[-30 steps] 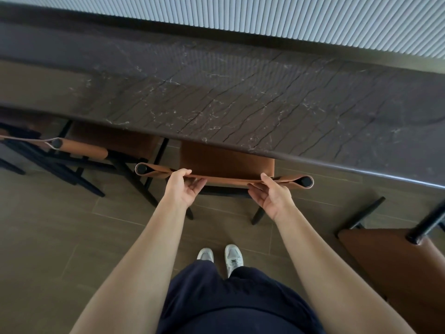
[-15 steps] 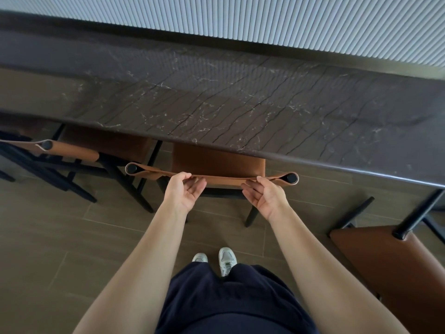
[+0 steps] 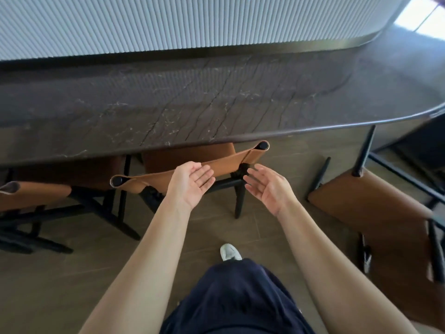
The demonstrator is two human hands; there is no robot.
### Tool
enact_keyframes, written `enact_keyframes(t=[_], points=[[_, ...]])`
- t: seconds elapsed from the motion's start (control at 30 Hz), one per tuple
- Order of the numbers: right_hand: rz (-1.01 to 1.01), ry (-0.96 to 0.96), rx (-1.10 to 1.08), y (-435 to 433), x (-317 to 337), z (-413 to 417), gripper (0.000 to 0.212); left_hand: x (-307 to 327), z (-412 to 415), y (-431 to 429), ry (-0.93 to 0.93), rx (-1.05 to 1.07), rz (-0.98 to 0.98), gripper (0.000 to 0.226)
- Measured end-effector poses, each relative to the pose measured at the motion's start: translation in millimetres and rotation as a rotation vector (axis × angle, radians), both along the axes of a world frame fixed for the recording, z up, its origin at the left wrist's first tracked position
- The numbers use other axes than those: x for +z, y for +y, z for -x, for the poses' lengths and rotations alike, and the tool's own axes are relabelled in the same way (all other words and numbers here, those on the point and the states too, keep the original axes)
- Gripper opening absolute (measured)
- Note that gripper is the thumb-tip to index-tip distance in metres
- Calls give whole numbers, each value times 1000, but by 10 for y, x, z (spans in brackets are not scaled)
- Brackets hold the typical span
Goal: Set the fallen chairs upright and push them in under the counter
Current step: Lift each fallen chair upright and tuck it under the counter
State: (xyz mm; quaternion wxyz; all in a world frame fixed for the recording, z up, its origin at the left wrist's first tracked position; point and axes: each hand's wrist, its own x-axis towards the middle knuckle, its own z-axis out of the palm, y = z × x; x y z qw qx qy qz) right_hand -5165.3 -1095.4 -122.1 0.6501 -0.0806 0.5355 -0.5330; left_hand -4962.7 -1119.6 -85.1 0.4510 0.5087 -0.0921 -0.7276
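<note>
We find both grips spread and empty. The left grip (image 3: 192,182) is palm-up just in front of the backrest of the upright chair (image 3: 224,161), and the right grip (image 3: 267,186) is beside it with fingers relaxed. We cannot tell whether the left fingertips brush the strap. This chair's seat is under the bench (image 3: 192,104), but it sits askew: the post beyond the right grip is at the bench edge, while the post left of the left grip stands further out.

The fallen chair (image 3: 375,220) lies on its side on the floor (image 3: 72,273), well to the right of the right grip, with its legs pointing towards the bench.

Risks, in our judgement:
- Raising it could swing those legs into the bench edge or the upright chair.
- The backrest looks like a soft sling (a poor handle), so it may sag or twist under load.
- A foot could catch a leg lying close by on the floor.
- The askew chair may be left uncorrected.
</note>
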Motion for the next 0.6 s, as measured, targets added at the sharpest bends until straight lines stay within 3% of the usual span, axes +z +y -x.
enact_keyframes(t=[0.27, 0.6], points=[[78, 98, -174, 863, 259, 252, 22, 253, 369, 390, -55, -301, 168, 34], [136, 159, -445, 1872, 446, 803, 22, 440, 1183, 813, -21, -597, 292, 27]])
